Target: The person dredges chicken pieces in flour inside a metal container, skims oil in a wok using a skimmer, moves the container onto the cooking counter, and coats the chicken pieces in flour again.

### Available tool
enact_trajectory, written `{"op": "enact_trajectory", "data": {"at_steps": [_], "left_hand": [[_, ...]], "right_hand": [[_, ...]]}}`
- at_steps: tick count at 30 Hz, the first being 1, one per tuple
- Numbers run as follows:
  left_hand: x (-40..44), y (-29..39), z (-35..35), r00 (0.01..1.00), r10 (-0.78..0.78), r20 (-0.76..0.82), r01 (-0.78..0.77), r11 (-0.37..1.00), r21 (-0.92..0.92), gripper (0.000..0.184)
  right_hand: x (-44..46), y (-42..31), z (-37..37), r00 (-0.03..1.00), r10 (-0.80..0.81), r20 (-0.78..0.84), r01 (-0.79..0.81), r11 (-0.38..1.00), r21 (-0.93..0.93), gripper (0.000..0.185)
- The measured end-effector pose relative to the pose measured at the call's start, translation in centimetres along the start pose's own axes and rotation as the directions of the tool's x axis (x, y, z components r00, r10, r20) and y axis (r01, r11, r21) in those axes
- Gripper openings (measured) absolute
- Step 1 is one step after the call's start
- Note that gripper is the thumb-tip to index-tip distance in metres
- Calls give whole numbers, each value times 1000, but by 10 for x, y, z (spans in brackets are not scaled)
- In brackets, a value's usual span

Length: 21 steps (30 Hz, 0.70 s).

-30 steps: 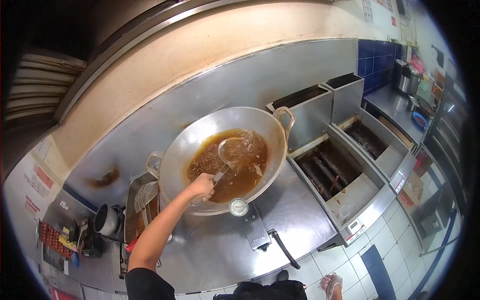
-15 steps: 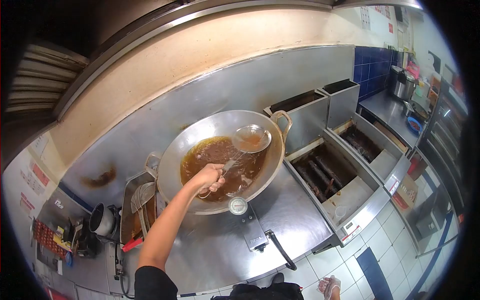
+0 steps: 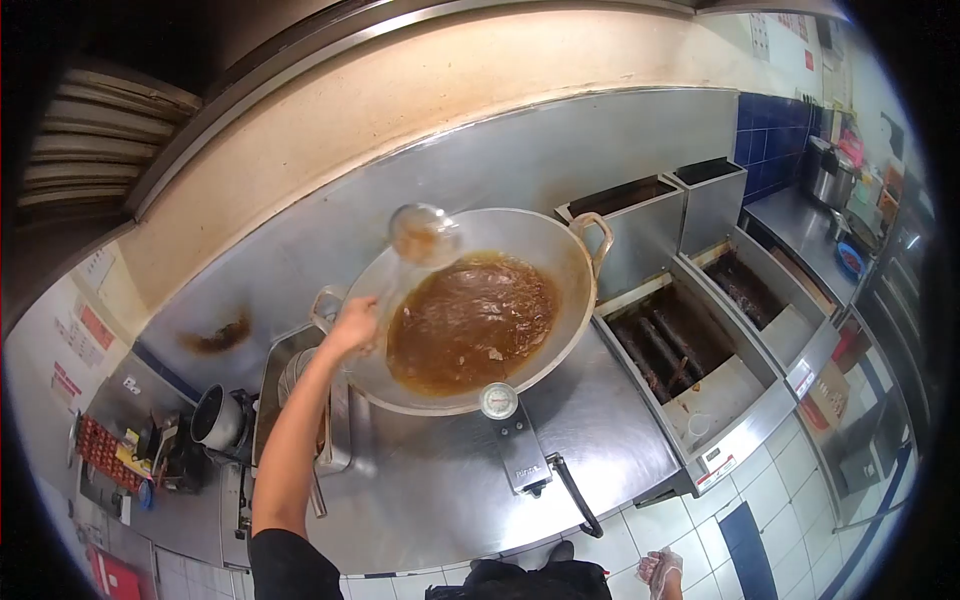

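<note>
My left hand (image 3: 356, 325) is closed around the handle of a skimmer (image 3: 425, 236), with the arm reaching up from the lower left. The skimmer's round bowl is blurred and hangs above the back left rim of a large wok (image 3: 576, 320); brownish-orange bits show in it. Bubbling brown oil (image 3: 470, 320) fills the wok's bottom, with a few small pieces at its surface. At the wok's front rim is a dial thermometer (image 3: 498, 400). My right hand (image 3: 660, 571), in a clear plastic glove, hangs low by my side over the floor, fingers loosely apart and holding nothing.
Left of the wok sits a metal tray (image 3: 335, 440) with another strainer in it, partly behind my arm. Fryer basins (image 3: 690, 350) stand to the right. A black lever handle (image 3: 575, 495) juts from the counter front. A pot (image 3: 215, 415) stands farther left.
My left hand has carried the skimmer left and back, from over the oil to the wok's back left rim. The view has shifted slightly. My right hand stays low.
</note>
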<state>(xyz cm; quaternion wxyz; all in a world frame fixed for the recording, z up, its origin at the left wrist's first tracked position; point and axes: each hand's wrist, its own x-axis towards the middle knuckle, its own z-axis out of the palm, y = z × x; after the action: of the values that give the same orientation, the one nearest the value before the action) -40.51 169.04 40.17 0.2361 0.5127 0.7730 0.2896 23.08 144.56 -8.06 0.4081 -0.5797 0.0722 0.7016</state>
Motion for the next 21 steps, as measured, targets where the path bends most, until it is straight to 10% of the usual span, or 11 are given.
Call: {"op": "enact_trajectory", "data": {"at_steps": [1,3,7,13,21], "left_hand": [[17,-28,-11,1000,-1,-3,1,1000,3,41],[32,-60,-22,913,362,-187,-142,714,686,31],[23,-65,-14,958,159,-237,85,634,768,28],[28,-66,70,988,-154,6,127,831,541,26],[46,-15,122,944,-58,325,74,997,-38,20]], "right_hand": [[1,-1,3,999,-3,-34,2,1000,-20,46],[-1,-4,9,999,-6,-37,5,999,-37,46],[-2,-14,17,996,17,-87,-23,998,-66,47],[-1,-12,9,1000,13,-19,-13,1000,23,49],[-14,2,5,1000,-22,-22,24,998,64,39]]}}
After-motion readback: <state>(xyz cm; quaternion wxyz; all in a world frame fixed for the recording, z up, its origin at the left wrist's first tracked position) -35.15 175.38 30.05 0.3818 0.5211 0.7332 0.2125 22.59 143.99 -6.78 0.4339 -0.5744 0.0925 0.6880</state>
